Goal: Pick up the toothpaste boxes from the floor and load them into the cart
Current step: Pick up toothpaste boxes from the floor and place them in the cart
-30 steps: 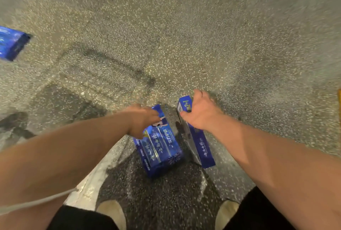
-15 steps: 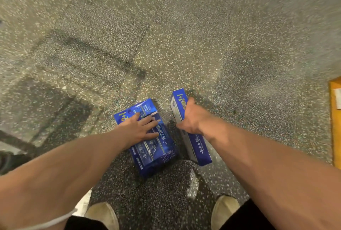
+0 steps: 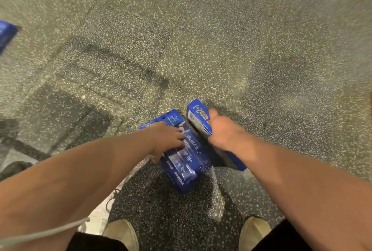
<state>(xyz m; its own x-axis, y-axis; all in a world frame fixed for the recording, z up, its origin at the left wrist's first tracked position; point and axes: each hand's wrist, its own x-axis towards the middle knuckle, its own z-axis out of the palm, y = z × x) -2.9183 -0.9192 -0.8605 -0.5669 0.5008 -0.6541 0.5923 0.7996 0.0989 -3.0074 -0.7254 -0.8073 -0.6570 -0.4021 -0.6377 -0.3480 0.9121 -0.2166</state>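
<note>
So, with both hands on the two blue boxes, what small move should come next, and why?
Probably close both grips and lift. The left hand lies on the flat blue cardboard toothpaste box; the right hand clasps the edge-standing blue box. No cart is visible.

Bare forearms [image 3: 70, 180], black trousers [image 3: 94, 242], cream shoes [image 3: 122, 232]

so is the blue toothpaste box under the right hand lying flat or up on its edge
On its edge: the blue toothpaste box shows its narrow "2+1" side upward, with the right hand gripping it.
</note>
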